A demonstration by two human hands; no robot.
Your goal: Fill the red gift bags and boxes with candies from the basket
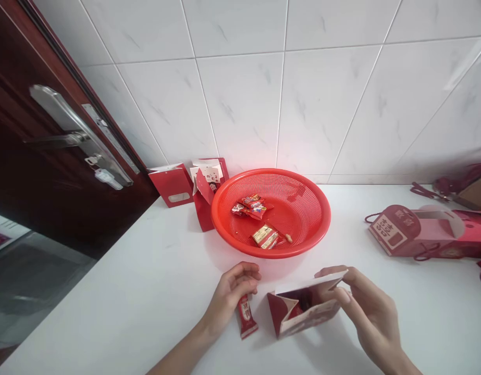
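My left hand is closed, its curled fingers around the upper end of a red-wrapped snack bar. The lower end of the wrapper sticks out below the hand. To the right, an open red-and-white paper gift box stands tilted, with something red and dark inside. My right hand grips the box's right side between thumb and fingers. Just behind both hands sits a red plastic colander. In it lie several red-wrapped snacks and a gold-and-red packet.
Red paper gift boxes stand behind the colander's left side against the tiled wall. More pink-red boxes with cords lie at the right on the white table. A dark wooden door with a metal handle is at the left.
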